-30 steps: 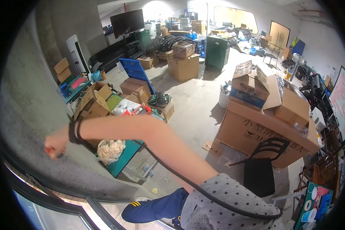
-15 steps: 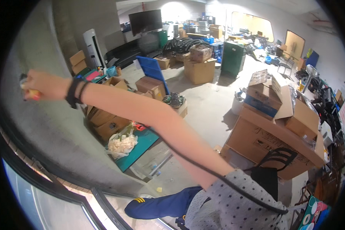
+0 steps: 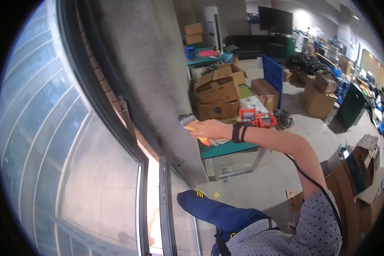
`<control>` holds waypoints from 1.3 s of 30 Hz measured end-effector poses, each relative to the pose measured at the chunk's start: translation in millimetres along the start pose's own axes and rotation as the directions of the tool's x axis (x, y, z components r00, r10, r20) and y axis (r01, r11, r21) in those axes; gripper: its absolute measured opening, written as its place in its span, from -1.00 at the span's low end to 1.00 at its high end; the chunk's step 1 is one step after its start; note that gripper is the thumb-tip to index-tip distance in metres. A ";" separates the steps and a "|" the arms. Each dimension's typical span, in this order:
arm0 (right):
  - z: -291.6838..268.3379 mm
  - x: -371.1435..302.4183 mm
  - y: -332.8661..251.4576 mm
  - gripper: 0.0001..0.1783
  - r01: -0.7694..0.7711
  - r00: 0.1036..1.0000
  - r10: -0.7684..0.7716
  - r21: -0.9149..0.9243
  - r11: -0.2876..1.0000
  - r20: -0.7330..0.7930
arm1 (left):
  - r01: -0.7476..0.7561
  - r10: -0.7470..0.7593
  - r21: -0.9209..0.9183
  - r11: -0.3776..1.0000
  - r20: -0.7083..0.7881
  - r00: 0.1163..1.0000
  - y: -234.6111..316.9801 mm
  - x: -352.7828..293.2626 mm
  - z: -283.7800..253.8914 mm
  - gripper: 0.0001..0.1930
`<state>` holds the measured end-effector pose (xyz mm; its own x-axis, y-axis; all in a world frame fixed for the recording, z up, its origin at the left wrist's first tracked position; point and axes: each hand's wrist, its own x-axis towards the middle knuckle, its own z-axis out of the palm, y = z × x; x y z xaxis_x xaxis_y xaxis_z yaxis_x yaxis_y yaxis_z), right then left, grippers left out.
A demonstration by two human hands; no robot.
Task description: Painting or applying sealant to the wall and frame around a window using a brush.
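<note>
One right hand (image 3: 211, 129) is gripping a flat brush with dark bristles and a yellow-and-red handle (image 3: 191, 125), its fingers closing around the handle. I cannot tell what the left hand is doing, as it is lying outside the view. The brush is tilting, bristles up and to the left, in front of a rough grey concrete wall (image 3: 153, 85); whether the bristles are touching it I cannot tell. In view, the handle is overlapping the near left corner of a teal-topped counter (image 3: 230, 149). A black fabric band (image 3: 237, 132) is circling the wrist, and a thin black cable (image 3: 306, 171) is running beside the arm. Open brown cardboard boxes (image 3: 217, 91) are crowding the counter's left edge, while red plastic trays (image 3: 266, 120) are resting toward its right edge. Beyond that edge, a blue rectangular panel (image 3: 272, 81) is standing upright beside a closed brown carton (image 3: 263, 93). A leg in navy trousers with yellow stripes (image 3: 226, 211) is extending below the counter's near edge.
</note>
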<state>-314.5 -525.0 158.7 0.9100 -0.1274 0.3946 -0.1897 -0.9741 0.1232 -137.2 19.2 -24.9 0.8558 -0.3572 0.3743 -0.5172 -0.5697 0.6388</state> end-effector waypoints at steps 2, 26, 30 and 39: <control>1.8 -9.3 3.0 -0.76 -0.034 0.998 0.027 0.131 0.991 0.054 | 0.026 -0.026 -0.019 0.999 0.017 1.000 1.0 6.0 5.1 -0.36; -170.7 110.0 23.9 -0.81 0.089 0.834 -0.293 -0.411 0.907 -0.467 | 0.349 -0.370 -0.412 0.842 0.030 0.929 -6.9 -1.5 21.0 -0.20; -68.1 80.4 -8.7 -0.79 0.031 0.926 -0.173 -0.390 0.920 -0.336 | 0.315 -0.341 -0.452 0.835 0.024 0.940 -15.4 -3.7 18.6 -0.19; 69.5 47.6 -139.3 -0.84 -0.030 0.999 -0.005 0.708 0.705 0.048 | 0.279 -0.295 -0.265 0.923 -0.022 0.955 9.9 0.8 6.6 -0.33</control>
<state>-219.1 -408.3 97.0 0.9274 -0.1313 0.3502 0.0999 -0.8154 -0.5702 -141.8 8.4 -22.7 0.9704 -0.1567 0.1840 -0.2347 -0.4294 0.8721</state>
